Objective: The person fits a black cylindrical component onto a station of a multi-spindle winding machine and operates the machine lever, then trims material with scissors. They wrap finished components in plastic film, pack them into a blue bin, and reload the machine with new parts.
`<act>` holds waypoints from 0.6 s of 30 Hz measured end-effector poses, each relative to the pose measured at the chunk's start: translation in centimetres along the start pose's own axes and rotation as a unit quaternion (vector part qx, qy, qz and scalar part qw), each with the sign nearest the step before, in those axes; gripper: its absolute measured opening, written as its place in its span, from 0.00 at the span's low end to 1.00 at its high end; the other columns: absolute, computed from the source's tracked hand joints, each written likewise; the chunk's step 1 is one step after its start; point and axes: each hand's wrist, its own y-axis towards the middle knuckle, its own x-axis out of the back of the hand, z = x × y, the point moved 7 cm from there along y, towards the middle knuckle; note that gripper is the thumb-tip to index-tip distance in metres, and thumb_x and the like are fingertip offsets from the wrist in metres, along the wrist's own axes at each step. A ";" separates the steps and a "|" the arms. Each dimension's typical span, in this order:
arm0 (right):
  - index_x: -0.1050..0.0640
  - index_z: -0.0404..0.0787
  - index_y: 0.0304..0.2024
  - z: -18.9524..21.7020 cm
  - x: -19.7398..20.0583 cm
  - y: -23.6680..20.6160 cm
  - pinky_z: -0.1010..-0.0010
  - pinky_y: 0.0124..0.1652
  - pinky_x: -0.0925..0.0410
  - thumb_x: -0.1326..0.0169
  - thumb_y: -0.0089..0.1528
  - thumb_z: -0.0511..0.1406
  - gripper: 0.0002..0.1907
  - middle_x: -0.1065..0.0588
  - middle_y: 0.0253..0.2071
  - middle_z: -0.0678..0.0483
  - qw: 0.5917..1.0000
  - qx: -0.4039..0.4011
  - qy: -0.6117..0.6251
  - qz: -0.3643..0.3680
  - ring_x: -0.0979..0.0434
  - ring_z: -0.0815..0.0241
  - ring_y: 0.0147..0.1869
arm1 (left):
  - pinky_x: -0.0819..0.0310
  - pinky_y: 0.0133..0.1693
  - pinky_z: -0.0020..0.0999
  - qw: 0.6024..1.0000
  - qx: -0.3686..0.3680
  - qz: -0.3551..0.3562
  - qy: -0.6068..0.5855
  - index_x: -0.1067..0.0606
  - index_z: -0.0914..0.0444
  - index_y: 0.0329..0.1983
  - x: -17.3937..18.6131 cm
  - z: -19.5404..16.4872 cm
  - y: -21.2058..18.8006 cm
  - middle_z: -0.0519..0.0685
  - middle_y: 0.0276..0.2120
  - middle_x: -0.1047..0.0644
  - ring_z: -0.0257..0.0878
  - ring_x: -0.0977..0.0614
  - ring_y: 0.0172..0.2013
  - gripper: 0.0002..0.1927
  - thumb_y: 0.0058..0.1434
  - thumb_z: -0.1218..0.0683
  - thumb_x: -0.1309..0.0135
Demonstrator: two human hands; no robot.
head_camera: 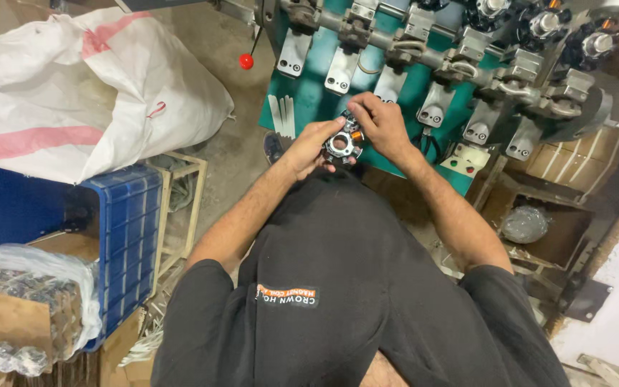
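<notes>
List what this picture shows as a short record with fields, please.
Held part: round metal ring-shaped stator with one copper-wound pole
Left hand: grips the ring's left edge
Right hand: fingers on the ring's upper right
Behind: green winding machine with a row of grey metal arms
Left side: white woven sack above blue plastic crate

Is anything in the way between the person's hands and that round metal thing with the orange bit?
No. Nothing visible stands between them: the left hand already grips the round metal part from its left side, and the right hand touches its top edge, in front of the green machine.
</notes>
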 end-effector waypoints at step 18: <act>0.20 0.45 0.50 4.6 0.0 2.3 0.55 0.33 0.29 0.45 0.64 0.35 0.12 0.21 0.34 0.46 0.950 0.133 -0.233 0.162 0.21 0.42 0.35 | 0.32 0.18 0.26 0.987 -0.107 -0.076 -0.093 0.24 0.65 0.49 4.5 -5.6 -1.2 0.51 0.35 0.16 0.41 0.12 0.32 0.24 0.73 0.39 0.53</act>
